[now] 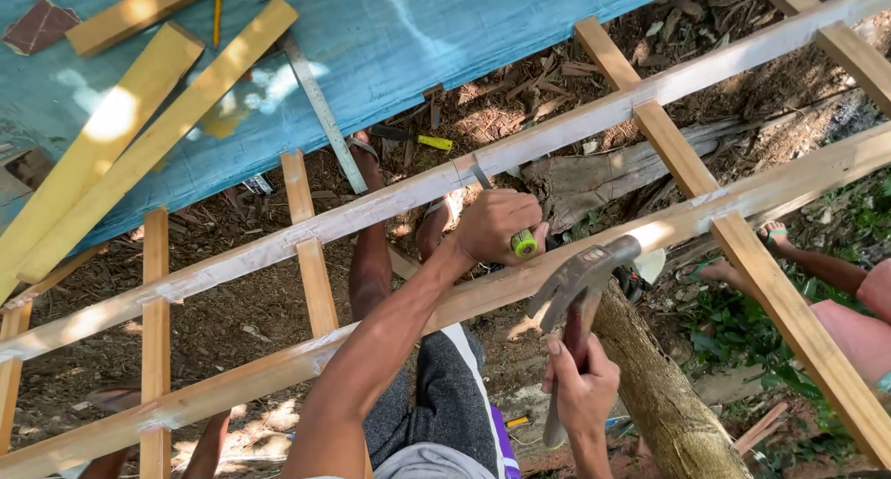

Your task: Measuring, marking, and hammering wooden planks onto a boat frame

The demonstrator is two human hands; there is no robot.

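- Big wooden frame [520, 149] fills the view, long rails crossed by short slats, propped over dirt with a blue tarp [418, 33] beyond.
- A thick log [659, 395] props up the near rail.
- Loose planks [139, 135] lie on the tarp, well apart from the work.
- Claw hammer [580, 279]: head beside the near rail, handle gripped low by the right hand [580, 386], fingers wrapped tight, wrist cocked upward.
- Chisel-like tool [501, 210] with a green-yellow handle sits at the far rail, blade on the wood. The left hand [497, 224] fists fully round it, forearm stretched forward.
- Done well, I'd judge: blade steady and square, short controlled taps, knuckles clear.
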